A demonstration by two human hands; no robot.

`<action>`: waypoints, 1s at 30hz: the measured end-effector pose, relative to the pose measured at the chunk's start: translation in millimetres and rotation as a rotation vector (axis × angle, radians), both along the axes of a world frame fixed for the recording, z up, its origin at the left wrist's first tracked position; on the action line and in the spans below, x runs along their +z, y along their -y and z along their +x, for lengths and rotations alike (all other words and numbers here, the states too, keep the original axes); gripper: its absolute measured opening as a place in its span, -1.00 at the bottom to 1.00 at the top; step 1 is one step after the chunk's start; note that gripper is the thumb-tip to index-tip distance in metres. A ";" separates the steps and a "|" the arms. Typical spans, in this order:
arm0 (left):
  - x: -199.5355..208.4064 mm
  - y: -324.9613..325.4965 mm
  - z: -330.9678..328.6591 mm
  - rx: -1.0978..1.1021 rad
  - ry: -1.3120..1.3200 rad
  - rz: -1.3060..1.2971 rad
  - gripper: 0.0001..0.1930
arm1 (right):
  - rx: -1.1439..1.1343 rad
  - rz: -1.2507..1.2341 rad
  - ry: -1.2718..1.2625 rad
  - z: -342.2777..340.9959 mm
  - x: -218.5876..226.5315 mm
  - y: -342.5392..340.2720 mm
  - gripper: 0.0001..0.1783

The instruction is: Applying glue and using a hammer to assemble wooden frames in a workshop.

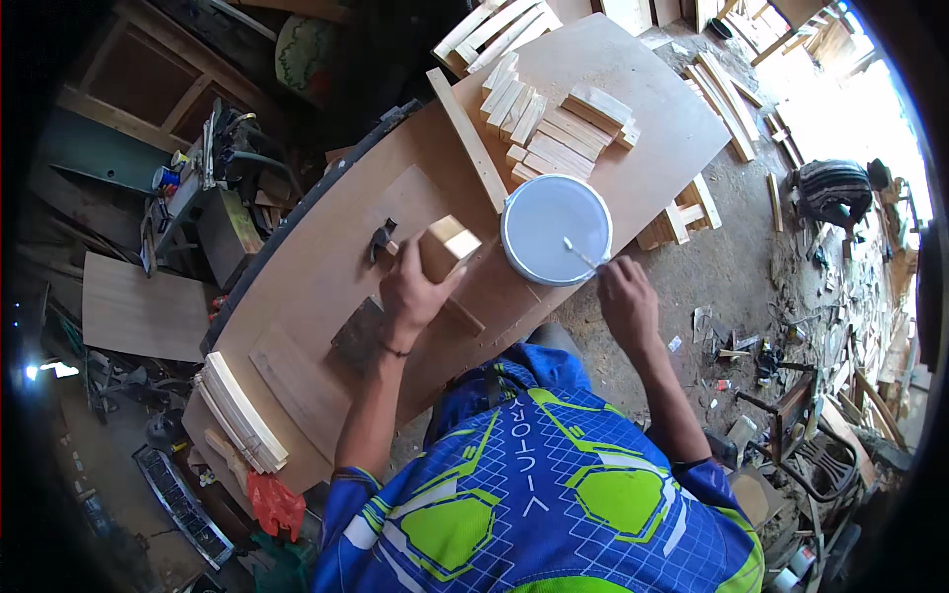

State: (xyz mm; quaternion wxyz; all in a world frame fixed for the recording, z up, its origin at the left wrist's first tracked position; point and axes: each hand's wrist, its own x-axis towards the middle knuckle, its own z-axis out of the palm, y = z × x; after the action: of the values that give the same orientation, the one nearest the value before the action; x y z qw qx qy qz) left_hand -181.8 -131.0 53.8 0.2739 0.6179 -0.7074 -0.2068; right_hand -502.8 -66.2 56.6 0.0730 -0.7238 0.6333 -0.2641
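My left hand [410, 296] is closed around a short wooden block [442, 255], held above the workbench with its pale end up. In my right hand [630, 301] is a thin stick [583, 257] with a white-coated tip, pinched between the fingers. Its tip reaches over the open mouth of a white bucket [508, 237] standing at the bench's near edge. What lies in the bucket is hard to make out; its inside looks pale. A claw hammer [380, 243] rests on the bench just left of the block, its handle partly hidden behind my left hand.
Short wooden pieces [565, 143] are stacked on the workbench [652, 89] beyond the bucket, beside a long batten [465, 138]. A dark flat plate [358, 331] lies near my left wrist. Curved strips [240, 415] sit at the left end. Scraps litter the floor at right.
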 end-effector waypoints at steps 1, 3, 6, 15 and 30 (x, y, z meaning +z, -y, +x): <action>-0.9 9.0 -12.9 -0.072 -0.001 -0.055 -0.27 | -0.009 -0.001 -0.003 -1.2 -7.0 -7.0 -0.92; -0.4 20.6 -33.3 -0.121 0.034 -0.105 -0.26 | -0.040 0.039 0.035 -0.5 -14.6 -15.4 -0.92; 1.4 28.8 -52.9 -0.219 0.039 -0.074 -0.25 | -0.076 0.041 0.063 -3.6 -12.6 -18.3 -0.91; 19.5 35.3 -89.3 -0.290 0.127 -0.036 -0.27 | -0.225 0.530 1.232 -15.6 -17.1 -6.5 -0.68; 27.5 35.2 -105.5 -0.352 0.179 -0.057 -0.28 | -0.248 0.279 1.007 36.2 -23.5 0.4 -0.70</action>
State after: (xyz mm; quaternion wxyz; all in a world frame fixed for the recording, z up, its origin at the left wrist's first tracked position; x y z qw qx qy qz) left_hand -287.3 -166.2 81.2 0.1868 0.4924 -0.8317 -0.1757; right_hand -466.7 -66.6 33.1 0.4315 -0.4106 0.6299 -0.4985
